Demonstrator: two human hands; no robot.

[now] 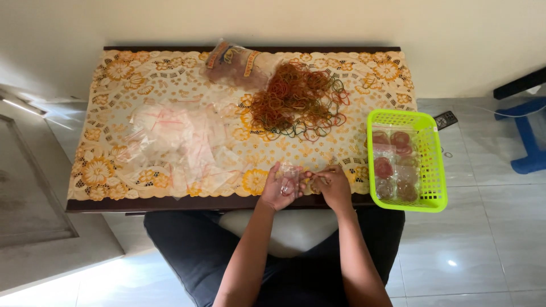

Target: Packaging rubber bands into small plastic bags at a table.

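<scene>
My left hand [280, 190] holds a small clear plastic bag [289, 175] at the near edge of the low table [170, 203]. Right beside it, my right hand [333, 186] pinches a few rubber bands [316, 178] at the bag's mouth. A large loose heap of red, orange and green rubber bands [298, 99] lies in the middle of the yellow flowered lace cloth [108, 108]. A pile of empty clear zip bags [176, 139] is spread out to the left of my hands.
A lime green plastic basket [431, 165] at the table's right edge holds several small filled bags. A big opened bag of rubber bands [236, 62] lies at the back. A remote control [445, 119] and blue chair legs [526, 136] are on the tiled floor.
</scene>
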